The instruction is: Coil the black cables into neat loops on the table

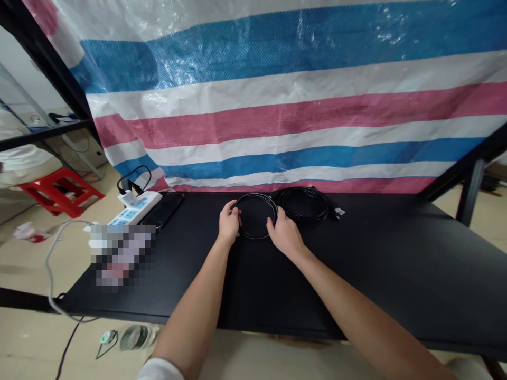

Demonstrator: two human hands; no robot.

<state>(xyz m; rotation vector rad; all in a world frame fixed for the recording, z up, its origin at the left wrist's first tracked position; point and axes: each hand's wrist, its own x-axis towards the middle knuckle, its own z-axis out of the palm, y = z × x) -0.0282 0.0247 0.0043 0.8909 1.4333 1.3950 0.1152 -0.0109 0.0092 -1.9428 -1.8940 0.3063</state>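
On the near side of the thin black round cable loop (pixel 257 238), no fingers are seen; it is gripped at 2 opposite sides. Its left edge is pinched by the curled fingers of the left hand (pixel 229 224), its right edge by the nearly closed thumb and fingers of the right hand (pixel 285 232). No clear long axis is shown by the ring, and whether the flat black tabletop (pixel 198 274) is touched by it cannot be told. Farther off, just beyond the right hand, 1 thicker black cable coil (pixel 325 203) is seen, nearer that hand than the left.
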